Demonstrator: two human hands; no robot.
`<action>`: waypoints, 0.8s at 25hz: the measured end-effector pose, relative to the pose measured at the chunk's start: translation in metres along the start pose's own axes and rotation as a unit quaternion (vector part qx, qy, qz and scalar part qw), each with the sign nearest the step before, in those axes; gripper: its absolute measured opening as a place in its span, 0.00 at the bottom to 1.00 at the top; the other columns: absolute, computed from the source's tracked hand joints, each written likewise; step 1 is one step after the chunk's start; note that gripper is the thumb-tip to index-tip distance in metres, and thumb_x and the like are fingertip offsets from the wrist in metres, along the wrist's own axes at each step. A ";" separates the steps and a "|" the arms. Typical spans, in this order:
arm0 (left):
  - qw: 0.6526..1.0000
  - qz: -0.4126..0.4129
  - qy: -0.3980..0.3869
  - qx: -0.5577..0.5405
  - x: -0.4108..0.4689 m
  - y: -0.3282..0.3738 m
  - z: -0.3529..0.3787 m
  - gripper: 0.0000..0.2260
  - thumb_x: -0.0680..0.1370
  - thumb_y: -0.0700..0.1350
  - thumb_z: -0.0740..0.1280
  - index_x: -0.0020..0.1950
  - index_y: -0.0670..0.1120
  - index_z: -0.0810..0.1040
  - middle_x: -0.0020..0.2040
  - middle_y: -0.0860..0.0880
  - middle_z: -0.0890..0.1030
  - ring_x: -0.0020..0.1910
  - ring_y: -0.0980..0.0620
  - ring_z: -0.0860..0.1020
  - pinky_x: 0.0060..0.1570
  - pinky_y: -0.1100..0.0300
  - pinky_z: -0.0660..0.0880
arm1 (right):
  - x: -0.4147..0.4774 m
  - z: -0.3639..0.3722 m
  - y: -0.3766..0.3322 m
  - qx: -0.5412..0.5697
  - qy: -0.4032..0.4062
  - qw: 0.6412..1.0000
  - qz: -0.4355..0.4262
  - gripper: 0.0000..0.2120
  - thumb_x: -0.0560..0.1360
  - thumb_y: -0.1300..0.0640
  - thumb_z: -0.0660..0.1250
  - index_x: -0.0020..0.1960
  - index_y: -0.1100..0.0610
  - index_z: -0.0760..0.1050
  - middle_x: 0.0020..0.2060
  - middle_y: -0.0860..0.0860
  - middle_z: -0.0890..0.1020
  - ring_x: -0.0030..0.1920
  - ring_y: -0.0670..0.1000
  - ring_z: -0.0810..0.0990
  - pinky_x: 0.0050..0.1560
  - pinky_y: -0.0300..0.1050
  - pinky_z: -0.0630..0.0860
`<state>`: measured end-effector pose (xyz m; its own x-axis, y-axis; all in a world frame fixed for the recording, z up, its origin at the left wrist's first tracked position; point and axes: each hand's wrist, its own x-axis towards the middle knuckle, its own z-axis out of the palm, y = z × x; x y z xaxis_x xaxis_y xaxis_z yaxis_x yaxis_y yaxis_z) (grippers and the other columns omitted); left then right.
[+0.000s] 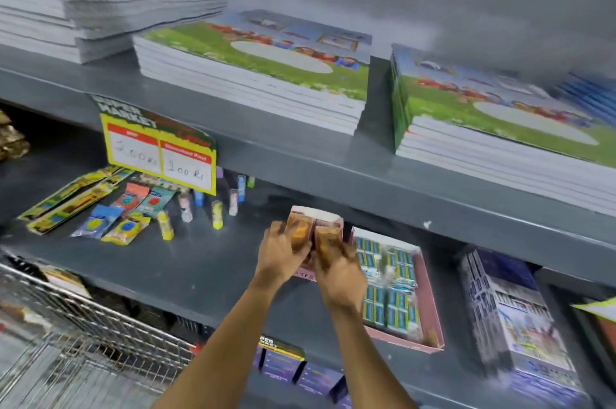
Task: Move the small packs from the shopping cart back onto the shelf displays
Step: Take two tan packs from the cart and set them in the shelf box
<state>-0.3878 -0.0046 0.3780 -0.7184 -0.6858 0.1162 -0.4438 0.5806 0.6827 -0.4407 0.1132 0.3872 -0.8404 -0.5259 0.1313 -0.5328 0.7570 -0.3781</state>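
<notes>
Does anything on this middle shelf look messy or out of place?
Yes. The glue sticks left of the hands stand scattered, one yellow stick tipped over, and the flat packets beside them lie in a loose, crooked heap.

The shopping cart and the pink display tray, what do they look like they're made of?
Shopping cart: looks like metal wire, shown by its thin crossing silvery rods with a dull shine. Pink display tray: probably printed cardboard, since its walls are thin, flat and matte with folded corners, though the blur leaves this open.

Orange-brown packs [311, 235] — pink display box [430, 302]
</notes>
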 end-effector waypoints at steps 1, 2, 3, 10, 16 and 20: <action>1.000 0.007 -0.003 -0.007 0.002 -0.001 0.001 0.22 0.75 0.52 0.65 0.68 0.51 0.69 0.60 0.40 0.72 0.59 0.39 0.71 0.60 0.49 0.72 | -0.001 0.002 0.002 0.004 0.007 1.000 -0.003 0.21 0.77 0.40 0.56 0.66 0.48 0.67 0.64 0.55 0.72 0.58 0.58 0.75 0.47 0.49 0.78; 1.000 0.012 0.000 -0.020 0.002 -0.003 0.002 0.21 0.76 0.51 0.65 0.68 0.51 0.69 0.62 0.40 0.72 0.60 0.39 0.71 0.61 0.49 0.71 | -0.002 0.003 0.003 0.004 0.018 1.000 -0.002 0.21 0.78 0.41 0.55 0.67 0.48 0.66 0.66 0.55 0.71 0.61 0.58 0.73 0.47 0.49 0.78; 0.999 0.012 0.004 -0.030 0.001 -0.005 0.004 0.20 0.77 0.51 0.64 0.68 0.51 0.70 0.63 0.40 0.71 0.61 0.39 0.71 0.63 0.49 0.70 | -0.003 0.005 0.003 0.003 0.029 1.000 0.003 0.21 0.78 0.42 0.54 0.68 0.48 0.66 0.66 0.55 0.70 0.62 0.57 0.72 0.47 0.49 0.78; 0.998 -0.005 0.017 0.068 -0.010 -0.021 0.016 0.22 0.79 0.57 0.55 0.73 0.56 0.59 0.75 0.45 0.60 0.72 0.43 0.58 0.66 0.46 0.61 | -0.002 0.016 -0.001 0.018 0.075 0.997 0.015 0.21 0.78 0.45 0.58 0.67 0.54 0.67 0.59 0.61 0.73 0.57 0.59 0.74 0.52 0.50 0.77; 0.997 -0.008 0.011 0.082 0.003 -0.021 0.021 0.22 0.80 0.58 0.53 0.73 0.58 0.57 0.77 0.46 0.57 0.74 0.45 0.54 0.67 0.46 0.58 | 0.015 0.022 -0.007 0.059 0.071 0.996 0.014 0.23 0.79 0.44 0.49 0.68 0.54 0.66 0.64 0.64 0.69 0.60 0.63 0.70 0.60 0.54 0.69; 0.997 0.000 0.034 0.069 -0.004 -0.024 0.025 0.21 0.81 0.55 0.50 0.74 0.58 0.53 0.78 0.48 0.50 0.76 0.50 0.49 0.68 0.48 0.55 | 0.010 0.023 -0.001 0.050 0.101 0.993 0.019 0.20 0.80 0.52 0.53 0.70 0.58 0.63 0.69 0.63 0.68 0.65 0.64 0.68 0.63 0.58 0.67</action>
<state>-0.3879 -0.0051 0.3426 -0.6818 -0.7119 0.1685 -0.5169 0.6317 0.5777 -0.4465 0.0980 0.3675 -0.8675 -0.4019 0.2932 -0.4970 0.7264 -0.4747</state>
